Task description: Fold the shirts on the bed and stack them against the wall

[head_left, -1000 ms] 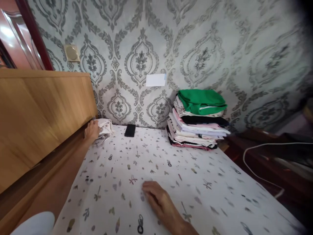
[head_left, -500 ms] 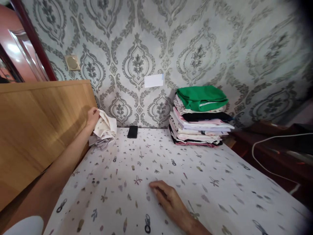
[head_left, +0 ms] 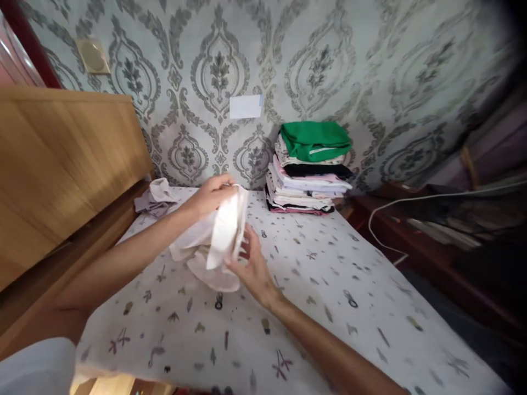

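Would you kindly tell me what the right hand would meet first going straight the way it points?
The right hand would most likely meet the pale cloth held by the left hand; whether it touches that cloth now is unclear.

Soft, greyish light fills the room, and I can't tell where it comes from. The white cloth (head_left: 224,230) looks extra bright, and it and the hands (head_left: 256,267) are a bit smeary. It's dark under the wooden board (head_left: 69,159). The wall (head_left: 269,55) looks clear in the middle but stretched and fuzzy at the right, where the top corner goes black.
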Motion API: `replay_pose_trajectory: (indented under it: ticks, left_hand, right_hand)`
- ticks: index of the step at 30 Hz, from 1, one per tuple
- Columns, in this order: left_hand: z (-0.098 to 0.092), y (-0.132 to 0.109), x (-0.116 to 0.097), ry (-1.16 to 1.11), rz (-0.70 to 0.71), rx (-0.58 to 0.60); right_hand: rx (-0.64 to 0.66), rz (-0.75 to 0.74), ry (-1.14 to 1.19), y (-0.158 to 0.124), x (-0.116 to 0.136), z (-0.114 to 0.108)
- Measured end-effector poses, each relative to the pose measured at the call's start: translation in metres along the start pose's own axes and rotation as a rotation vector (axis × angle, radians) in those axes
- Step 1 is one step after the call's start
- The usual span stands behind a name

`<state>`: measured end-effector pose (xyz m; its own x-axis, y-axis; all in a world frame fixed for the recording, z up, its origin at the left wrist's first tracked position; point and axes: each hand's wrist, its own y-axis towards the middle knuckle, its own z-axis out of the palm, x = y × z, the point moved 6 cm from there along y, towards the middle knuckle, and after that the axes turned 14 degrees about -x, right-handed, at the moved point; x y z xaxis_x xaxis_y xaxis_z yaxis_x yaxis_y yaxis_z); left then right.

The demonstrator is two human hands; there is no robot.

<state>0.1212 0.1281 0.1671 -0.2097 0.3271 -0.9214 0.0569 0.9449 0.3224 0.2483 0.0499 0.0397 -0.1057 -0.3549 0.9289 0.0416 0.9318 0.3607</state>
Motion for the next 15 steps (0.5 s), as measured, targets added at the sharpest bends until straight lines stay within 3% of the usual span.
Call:
replay_pose_trajectory:
  ticks: [3,5,7,9,11,13,15]
  left_hand:
    - [0.044,-0.034,0.004,-0.105,-0.010,0.269]
    - [0.054,-0.057,0.012,-0.008,0.103,0.362]
    - [0.050,-0.077,0.033,0.274,0.247,0.371]
    - [0.034,-0.088,0.065,0.631,0.324,0.323]
    - [0.006,-0.089,0.099,0.900,0.256,0.242]
    - [-0.028,-0.082,0.124,0.979,0.061,0.164]
    - [-0.059,-0.074,0.127,0.852,-0.096,0.072]
  right_hand:
    - [-0.160,-0.057,0.002,0.015,0.001,-0.016]
    - [-0.252,-0.019,0.015,0.020,-0.010,-0.034]
    - [-0.337,0.039,-0.007,0.020,-0.020,-0.054]
    - [-0.389,0.055,-0.046,0.016,-0.023,-0.074]
    - [-0.404,0.055,-0.088,0.011,-0.018,-0.091]
    - [-0.392,0.060,-0.120,0.007,-0.010,-0.105]
    - [-0.356,0.065,-0.124,0.005,0.001,-0.118]
